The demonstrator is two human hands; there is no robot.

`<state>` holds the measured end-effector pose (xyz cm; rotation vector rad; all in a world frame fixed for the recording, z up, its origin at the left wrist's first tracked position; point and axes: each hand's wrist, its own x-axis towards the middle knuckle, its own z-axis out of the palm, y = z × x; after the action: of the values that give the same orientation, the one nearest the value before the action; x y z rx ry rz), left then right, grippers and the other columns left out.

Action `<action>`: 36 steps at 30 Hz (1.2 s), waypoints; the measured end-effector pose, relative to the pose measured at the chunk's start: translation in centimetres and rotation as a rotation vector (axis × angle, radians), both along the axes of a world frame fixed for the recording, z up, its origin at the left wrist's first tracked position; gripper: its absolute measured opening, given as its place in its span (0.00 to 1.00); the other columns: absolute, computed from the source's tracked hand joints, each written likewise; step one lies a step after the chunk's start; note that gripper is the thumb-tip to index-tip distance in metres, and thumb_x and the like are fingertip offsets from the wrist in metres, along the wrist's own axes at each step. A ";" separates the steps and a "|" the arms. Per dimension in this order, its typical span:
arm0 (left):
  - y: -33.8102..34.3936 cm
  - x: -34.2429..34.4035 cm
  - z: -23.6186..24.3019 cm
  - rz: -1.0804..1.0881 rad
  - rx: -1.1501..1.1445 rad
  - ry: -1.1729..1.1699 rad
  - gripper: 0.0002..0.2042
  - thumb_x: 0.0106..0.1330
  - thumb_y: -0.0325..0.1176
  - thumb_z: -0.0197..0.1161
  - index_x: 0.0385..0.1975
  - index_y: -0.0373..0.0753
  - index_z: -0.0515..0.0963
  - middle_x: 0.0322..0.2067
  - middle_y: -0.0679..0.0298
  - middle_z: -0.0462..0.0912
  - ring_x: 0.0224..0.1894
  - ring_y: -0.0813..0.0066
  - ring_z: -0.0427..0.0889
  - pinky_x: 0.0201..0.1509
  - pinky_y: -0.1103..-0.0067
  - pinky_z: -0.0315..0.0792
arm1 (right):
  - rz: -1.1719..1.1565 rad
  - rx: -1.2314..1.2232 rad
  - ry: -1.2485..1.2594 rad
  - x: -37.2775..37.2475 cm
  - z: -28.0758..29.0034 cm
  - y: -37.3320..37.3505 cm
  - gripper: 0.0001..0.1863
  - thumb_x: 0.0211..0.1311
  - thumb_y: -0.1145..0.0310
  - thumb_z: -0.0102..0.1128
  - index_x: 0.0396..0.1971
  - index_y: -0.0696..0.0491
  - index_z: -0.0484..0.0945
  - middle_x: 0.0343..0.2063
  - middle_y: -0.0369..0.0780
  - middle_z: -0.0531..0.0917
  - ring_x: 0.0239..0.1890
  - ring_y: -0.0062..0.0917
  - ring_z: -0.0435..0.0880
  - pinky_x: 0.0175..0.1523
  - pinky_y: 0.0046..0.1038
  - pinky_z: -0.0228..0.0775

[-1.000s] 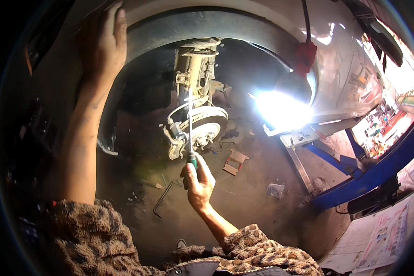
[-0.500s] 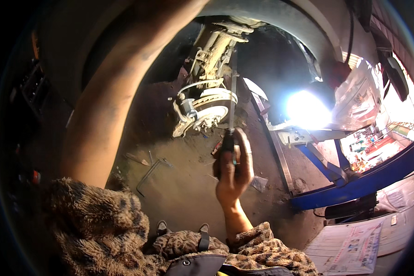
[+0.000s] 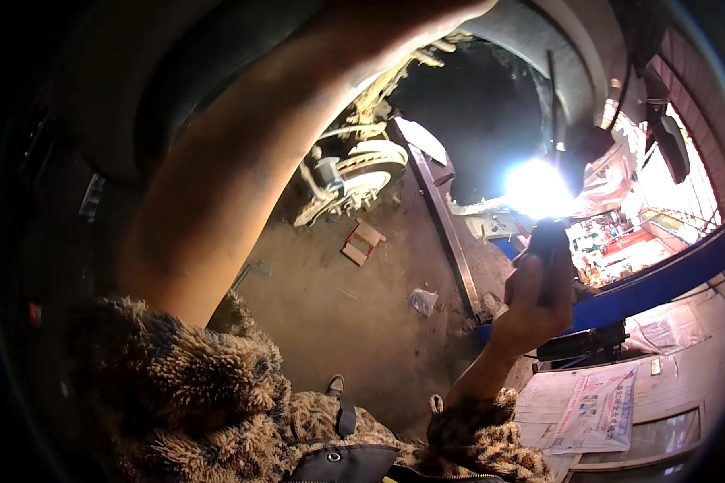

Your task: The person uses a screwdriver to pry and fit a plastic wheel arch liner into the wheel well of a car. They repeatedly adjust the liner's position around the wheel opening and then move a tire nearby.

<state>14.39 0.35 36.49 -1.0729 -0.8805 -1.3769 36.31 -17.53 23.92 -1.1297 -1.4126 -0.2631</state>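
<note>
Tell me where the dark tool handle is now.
In the head view, the dark tool handle is right of centre, held in the right hand, just below the bright light.

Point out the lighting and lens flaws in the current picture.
Head view: the bright light burns out to white, hiding detail around it; head view: the tool in the right hand shows mostly as a dark shape near that glare; head view: the blue beam looks curved through fisheye distortion, and the corners at left fall to black.
</note>
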 end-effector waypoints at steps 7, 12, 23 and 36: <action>-1.4 -1.1 0.9 -0.113 -0.152 0.001 0.11 0.63 0.35 0.54 0.42 0.40 0.74 0.48 0.58 0.72 0.57 0.62 0.68 0.61 0.57 0.59 | 0.047 -0.083 0.034 -2.9 2.2 -1.3 0.19 0.63 0.77 0.58 0.53 0.67 0.76 0.46 0.47 0.84 0.46 0.29 0.83 0.51 0.28 0.74; -0.7 0.0 0.6 -0.144 -0.120 -0.019 0.10 0.61 0.35 0.55 0.41 0.41 0.73 0.48 0.59 0.72 0.57 0.63 0.69 0.61 0.58 0.60 | -0.010 -0.011 -0.075 -2.8 3.0 -1.8 0.19 0.60 0.78 0.60 0.52 0.63 0.78 0.38 0.45 0.85 0.38 0.26 0.83 0.44 0.25 0.74; -1.5 -0.5 1.3 -0.083 -0.114 -0.010 0.12 0.66 0.38 0.61 0.47 0.47 0.75 0.49 0.68 0.77 0.54 0.66 0.74 0.58 0.64 0.65 | -0.112 -0.012 -0.292 -1.8 8.5 -3.7 0.15 0.59 0.78 0.62 0.48 0.59 0.81 0.31 0.41 0.83 0.29 0.20 0.78 0.32 0.23 0.70; -1.8 0.4 0.6 -0.181 -0.155 0.002 0.11 0.58 0.34 0.58 0.40 0.40 0.74 0.46 0.59 0.74 0.56 0.62 0.71 0.61 0.57 0.61 | -0.074 -0.048 -0.468 -4.1 10.4 -4.7 0.18 0.55 0.82 0.63 0.47 0.59 0.82 0.30 0.44 0.83 0.26 0.24 0.80 0.30 0.23 0.71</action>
<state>14.75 -1.45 37.12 -1.2988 -0.9186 -1.4740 32.18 -22.27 34.31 -1.2094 -1.7945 -0.5780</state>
